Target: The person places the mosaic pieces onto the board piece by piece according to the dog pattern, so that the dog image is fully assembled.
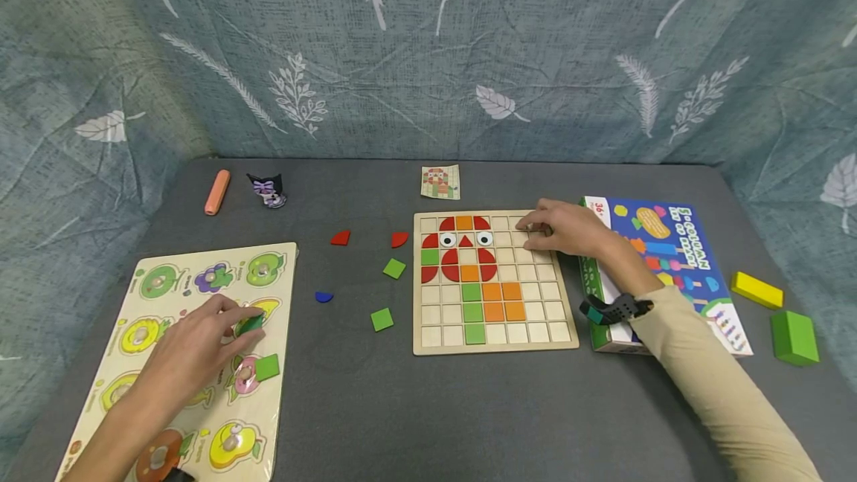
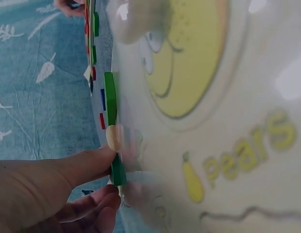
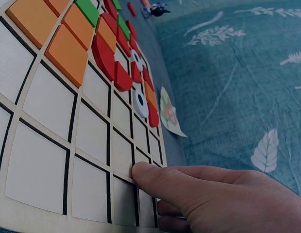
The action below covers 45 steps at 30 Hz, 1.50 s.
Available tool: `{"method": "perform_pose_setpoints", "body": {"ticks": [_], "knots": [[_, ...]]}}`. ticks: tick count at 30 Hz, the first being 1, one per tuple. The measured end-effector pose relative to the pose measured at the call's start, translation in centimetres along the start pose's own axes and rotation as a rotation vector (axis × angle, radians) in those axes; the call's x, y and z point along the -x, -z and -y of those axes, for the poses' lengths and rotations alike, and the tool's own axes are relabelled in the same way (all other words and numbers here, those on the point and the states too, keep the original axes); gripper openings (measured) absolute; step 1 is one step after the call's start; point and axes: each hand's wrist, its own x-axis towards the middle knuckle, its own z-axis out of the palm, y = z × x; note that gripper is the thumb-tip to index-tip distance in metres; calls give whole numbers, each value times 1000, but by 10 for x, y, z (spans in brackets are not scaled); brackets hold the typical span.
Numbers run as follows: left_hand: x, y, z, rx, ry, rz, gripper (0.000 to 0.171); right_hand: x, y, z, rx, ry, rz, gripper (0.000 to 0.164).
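My left hand (image 1: 201,341) pinches a dark green square tile (image 1: 251,323) between thumb and fingers, above a wooden fruit puzzle board (image 1: 284,296). A second, lighter green tile (image 1: 267,367) lies on that puzzle near the hand. At the upper right corner of the wooden grid board (image 1: 495,351), my right hand (image 1: 567,227) rests with its thumb and index finger over bare cells; the right wrist view shows the thumb (image 3: 153,179) against the surface. Red, orange and green pieces and two eye pieces (image 1: 484,239) form a figure in the grid.
Between the boards lie green tiles (image 1: 382,320), red quarter pieces (image 1: 340,237) and a blue half-round (image 1: 324,297). A picture card (image 1: 440,182) lies behind the grid. A game box (image 1: 669,274), yellow block (image 1: 757,290) and green block (image 1: 794,338) are at right. A figurine (image 1: 268,190) stands at back left.
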Motion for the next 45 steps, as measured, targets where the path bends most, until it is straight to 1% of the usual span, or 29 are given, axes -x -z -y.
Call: {"method": "perform_pose_setpoints", "body": {"ticks": [4,12,15,18,20,22,24,28,34,37,41,45], "knots": [[0,0,-1,3,-22,-15,30,1,0,-1,-6,0,-1,35],[-2,1,-3,9,-41,2,27,1,0,-1,-11,4,0,35],[-3,1,-5,19,-57,-22,28,1,0,-1,-10,4,3,35],[-6,2,-11,23,-82,-40,30,1,1,-1,-13,1,6,35],[-11,5,-20,32,-101,-40,31,1,1,-1,-13,0,5,35],[-17,6,-31,41,-136,-32,30,1,1,-1,-13,3,2,35],[-26,5,-43,53,-189,-30,29,2,2,-2,-12,7,0,35],[-48,-7,-72,63,-323,-6,28,2,3,-2,-15,6,0,35],[-85,-26,-130,87,-534,135,27,1,3,1,-17,-2,9,35],[-99,-36,-156,109,-638,197,26,-1,3,1,-12,-2,7,35],[-112,-49,-184,113,-728,248,24,-2,3,1,-9,-4,5,35],[-131,-60,-214,105,-781,269,21,0,3,-1,-6,-7,8,35]]}}
